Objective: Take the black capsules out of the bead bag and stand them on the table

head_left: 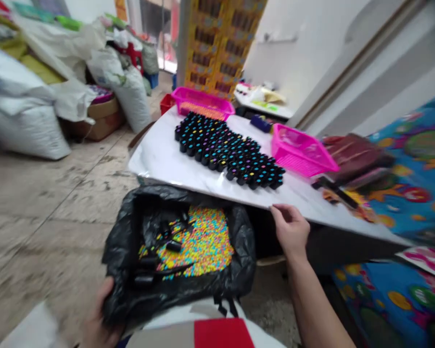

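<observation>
A box lined with a black plastic bag (244,241) is in front of me, below the table's near edge. It holds many small yellow, pink and blue beads (206,239) and several black caps (174,246). My left hand (103,314) is closed on the box's lower left side, its fingers partly hidden by the bag. At the table edge, the fingertips of my right hand (292,229) are pinched together on the rim, right of the box. On the white table (163,162) stand rows of black caps (221,145) with coloured dots on top.
A pink basket (300,152) stands right of the rows; another pink basket (203,99) with orange pieces sits at the table's far end. Dark red cloth (358,154) lies at the right. Full white sacks (21,116) occupy the floor at left. A white wall rises behind.
</observation>
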`<action>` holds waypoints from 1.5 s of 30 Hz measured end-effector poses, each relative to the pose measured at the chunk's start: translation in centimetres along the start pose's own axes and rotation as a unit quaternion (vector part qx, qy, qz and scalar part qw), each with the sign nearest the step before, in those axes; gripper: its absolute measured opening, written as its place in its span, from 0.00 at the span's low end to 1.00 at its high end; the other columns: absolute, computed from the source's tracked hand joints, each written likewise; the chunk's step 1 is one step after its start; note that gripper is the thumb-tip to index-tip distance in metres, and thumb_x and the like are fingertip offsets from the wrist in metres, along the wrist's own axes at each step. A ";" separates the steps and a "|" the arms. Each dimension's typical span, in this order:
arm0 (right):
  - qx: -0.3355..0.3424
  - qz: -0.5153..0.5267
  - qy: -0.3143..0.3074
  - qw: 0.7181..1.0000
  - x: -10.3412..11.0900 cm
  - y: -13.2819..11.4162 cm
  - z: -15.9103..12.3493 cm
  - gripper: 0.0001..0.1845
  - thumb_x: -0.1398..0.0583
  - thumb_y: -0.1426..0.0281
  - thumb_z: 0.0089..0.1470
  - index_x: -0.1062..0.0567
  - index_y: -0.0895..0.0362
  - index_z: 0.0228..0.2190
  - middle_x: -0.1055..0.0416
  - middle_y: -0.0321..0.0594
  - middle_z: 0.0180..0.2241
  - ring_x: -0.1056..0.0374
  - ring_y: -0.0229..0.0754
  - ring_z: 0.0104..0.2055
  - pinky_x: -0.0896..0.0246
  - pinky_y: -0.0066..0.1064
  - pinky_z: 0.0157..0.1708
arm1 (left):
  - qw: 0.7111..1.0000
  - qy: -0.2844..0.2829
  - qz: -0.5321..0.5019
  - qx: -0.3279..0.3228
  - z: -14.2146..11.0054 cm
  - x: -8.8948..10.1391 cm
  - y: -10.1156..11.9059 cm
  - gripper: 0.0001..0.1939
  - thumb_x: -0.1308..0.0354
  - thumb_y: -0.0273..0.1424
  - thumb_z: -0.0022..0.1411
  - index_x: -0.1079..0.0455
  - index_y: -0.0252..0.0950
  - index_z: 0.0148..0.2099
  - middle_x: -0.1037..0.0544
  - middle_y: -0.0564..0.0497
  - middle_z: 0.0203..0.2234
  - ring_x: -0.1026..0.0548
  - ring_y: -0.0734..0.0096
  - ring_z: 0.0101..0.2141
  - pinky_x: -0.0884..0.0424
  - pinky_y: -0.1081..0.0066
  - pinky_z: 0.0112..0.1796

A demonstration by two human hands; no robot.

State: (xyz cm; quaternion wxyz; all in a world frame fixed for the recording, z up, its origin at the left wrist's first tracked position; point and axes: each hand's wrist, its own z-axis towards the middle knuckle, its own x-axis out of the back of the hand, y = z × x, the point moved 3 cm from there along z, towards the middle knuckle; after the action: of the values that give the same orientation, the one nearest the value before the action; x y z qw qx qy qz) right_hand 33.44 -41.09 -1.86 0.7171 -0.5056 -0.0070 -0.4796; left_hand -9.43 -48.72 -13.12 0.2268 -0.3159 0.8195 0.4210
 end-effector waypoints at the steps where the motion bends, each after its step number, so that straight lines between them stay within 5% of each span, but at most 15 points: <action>1: 0.020 0.009 -0.047 0.999 -0.9 -1.3 -1.5 0.10 0.39 0.63 0.53 0.25 0.56 0.34 0.25 0.40 0.31 0.30 0.42 0.32 0.34 0.35 0.36 | 1.000 0.027 -0.017 -0.002 -0.8 0.6 -0.5 0.06 0.35 0.41 0.54 0.23 0.47 0.33 0.17 0.57 0.34 0.21 0.60 0.41 0.25 0.64 0.44; 3: 0.092 0.020 -0.181 0.979 -3.1 -4.0 -4.0 0.06 0.40 0.65 0.55 0.24 0.53 0.34 0.25 0.38 0.32 0.30 0.42 0.32 0.34 0.33 0.35 | 0.997 0.059 -0.057 -0.005 -1.5 0.8 -1.3 0.09 0.32 0.42 0.48 0.21 0.46 0.32 0.16 0.57 0.31 0.21 0.54 0.42 0.27 0.61 0.47; 6: 0.225 0.008 -0.349 0.910 -7.0 -7.4 -6.1 0.07 0.43 0.67 0.58 0.24 0.52 0.36 0.25 0.40 0.35 0.29 0.42 0.37 0.33 0.34 0.39 | 0.995 0.061 -0.083 -0.012 -1.1 0.1 -1.5 0.13 0.31 0.39 0.46 0.19 0.41 0.35 0.17 0.50 0.36 0.22 0.50 0.44 0.30 0.58 0.50; 9: 0.289 -0.052 -0.396 0.870 -11.3 -9.6 -6.1 0.12 0.46 0.63 0.61 0.25 0.53 0.40 0.25 0.42 0.41 0.29 0.44 0.43 0.34 0.35 0.43 | 0.995 0.048 -0.089 -0.019 -0.9 -0.4 -1.2 0.12 0.31 0.38 0.47 0.19 0.39 0.36 0.17 0.47 0.38 0.22 0.49 0.43 0.30 0.59 0.50; 13: 0.277 -0.218 -0.442 0.825 -16.9 -11.2 -5.9 0.21 0.48 0.53 0.61 0.26 0.57 0.39 0.24 0.46 0.35 0.28 0.46 0.36 0.33 0.35 0.36 | 0.994 0.046 -0.091 -0.036 -1.2 -0.3 -1.1 0.12 0.31 0.38 0.48 0.19 0.39 0.36 0.17 0.49 0.34 0.22 0.49 0.43 0.30 0.59 0.50; 16: 0.312 -0.245 -0.483 0.781 -19.1 -11.6 -6.4 0.18 0.42 0.58 0.58 0.27 0.60 0.40 0.26 0.49 0.38 0.29 0.49 0.40 0.34 0.35 0.38 | 0.992 0.060 -0.096 -0.051 -1.1 -0.1 -1.1 0.14 0.29 0.38 0.42 0.19 0.38 0.34 0.16 0.49 0.31 0.21 0.48 0.40 0.29 0.58 0.49; 20: 0.408 -0.170 -0.543 0.714 -17.8 -10.6 -6.8 0.17 0.40 0.71 0.55 0.29 0.56 0.48 0.29 0.44 0.46 0.35 0.46 0.49 0.39 0.33 0.48 | 0.988 0.078 -0.118 -0.055 -0.8 0.0 -1.3 0.16 0.29 0.35 0.42 0.20 0.36 0.35 0.16 0.48 0.30 0.20 0.50 0.38 0.28 0.58 0.49; 27: 0.488 -0.189 -0.557 0.645 -11.6 -7.3 -8.2 0.15 0.50 0.74 0.61 0.26 0.60 0.44 0.28 0.52 0.43 0.35 0.48 0.42 0.38 0.41 0.44 | 0.983 0.087 -0.150 -0.056 -0.8 0.1 -1.2 0.14 0.30 0.32 0.45 0.21 0.35 0.37 0.16 0.49 0.30 0.21 0.51 0.40 0.29 0.59 0.50; 29: 0.447 -0.140 -0.591 0.657 -10.5 -7.1 -8.9 0.14 0.47 0.74 0.60 0.26 0.59 0.45 0.28 0.50 0.43 0.35 0.47 0.44 0.38 0.39 0.45 | 0.983 0.091 -0.149 -0.051 -0.8 0.0 -1.1 0.14 0.30 0.32 0.44 0.22 0.35 0.36 0.16 0.49 0.30 0.21 0.51 0.40 0.29 0.59 0.50; 34: 0.176 0.034 -0.580 0.795 -8.7 -6.5 -8.1 0.15 0.40 0.70 0.55 0.26 0.54 0.45 0.25 0.40 0.40 0.31 0.39 0.38 0.35 0.30 0.39 | 0.985 0.112 -0.123 -0.040 -1.1 -0.2 -1.0 0.16 0.28 0.34 0.41 0.21 0.37 0.35 0.16 0.50 0.31 0.20 0.50 0.39 0.27 0.58 0.47; 37: 0.049 0.090 -0.556 0.825 -8.1 -5.8 -7.6 0.16 0.36 0.67 0.51 0.24 0.55 0.43 0.24 0.37 0.37 0.31 0.36 0.32 0.35 0.28 0.34 | 0.986 0.124 -0.105 -0.036 -1.2 -0.3 -0.8 0.16 0.28 0.35 0.39 0.21 0.38 0.35 0.16 0.50 0.30 0.20 0.49 0.38 0.25 0.58 0.45; 41: -0.002 0.159 -0.557 0.815 -8.0 -6.0 -7.7 0.17 0.35 0.68 0.49 0.24 0.54 0.43 0.24 0.39 0.40 0.29 0.41 0.40 0.34 0.33 0.43 | 0.989 0.125 -0.077 -0.017 -1.1 -0.2 -1.0 0.10 0.33 0.38 0.49 0.20 0.43 0.35 0.16 0.53 0.33 0.21 0.50 0.42 0.26 0.58 0.46; 45: 0.046 0.174 -0.506 0.843 -7.5 -7.2 -7.3 0.15 0.35 0.71 0.48 0.23 0.53 0.41 0.27 0.42 0.45 0.31 0.44 0.48 0.37 0.36 0.49 | 0.991 0.123 -0.045 0.004 -1.8 0.7 -1.1 0.12 0.33 0.44 0.45 0.20 0.50 0.34 0.17 0.58 0.33 0.20 0.50 0.39 0.23 0.60 0.42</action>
State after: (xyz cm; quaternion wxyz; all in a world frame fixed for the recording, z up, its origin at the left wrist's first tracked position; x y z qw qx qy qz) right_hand 20.93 -41.56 -3.94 0.7077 -0.6377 -0.3031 -0.0236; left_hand -9.31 -50.93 -13.26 0.1439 -0.4007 0.8278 0.3655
